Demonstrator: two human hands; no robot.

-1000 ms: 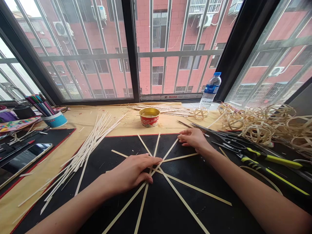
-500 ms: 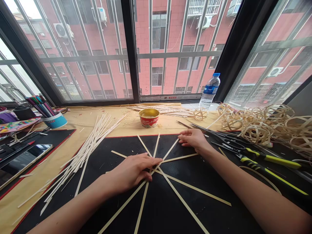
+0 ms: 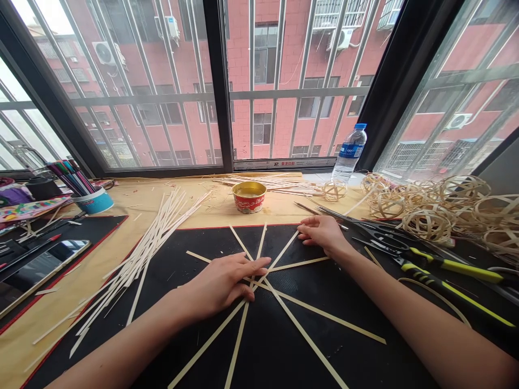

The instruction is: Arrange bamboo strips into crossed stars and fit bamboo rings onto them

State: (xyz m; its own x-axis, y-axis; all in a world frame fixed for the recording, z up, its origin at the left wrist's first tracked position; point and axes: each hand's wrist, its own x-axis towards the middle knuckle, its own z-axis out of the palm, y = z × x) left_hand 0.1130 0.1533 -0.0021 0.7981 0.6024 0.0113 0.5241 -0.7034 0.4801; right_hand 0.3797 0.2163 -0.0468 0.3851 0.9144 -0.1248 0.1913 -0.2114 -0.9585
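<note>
Thin pale bamboo strips (image 3: 304, 332) cross in a star on a black mat (image 3: 263, 351), and my left hand (image 3: 221, 283) lies flat over their crossing, pressing it down and hiding the centre. My right hand (image 3: 322, 235) rests at the far edge of the mat, its fingertips against the tip of one strip. A loose bundle of similar strips (image 3: 141, 259) lies to the left of the star. Close to my right hand are black scissors (image 3: 385, 237) and yellow-handled shears (image 3: 446, 265).
Woven bamboo balls (image 3: 425, 221) are heaped at the right. A red tin (image 3: 249, 197), a water bottle (image 3: 348, 154), more strips, a pen cup (image 3: 93, 200) and a phone (image 3: 40, 265) sit on the tan surface, which ends at a barred window (image 3: 292, 92).
Both hands stay nearly where they were, and the strips have not visibly shifted. The whole view has moved slightly as my head moved.
</note>
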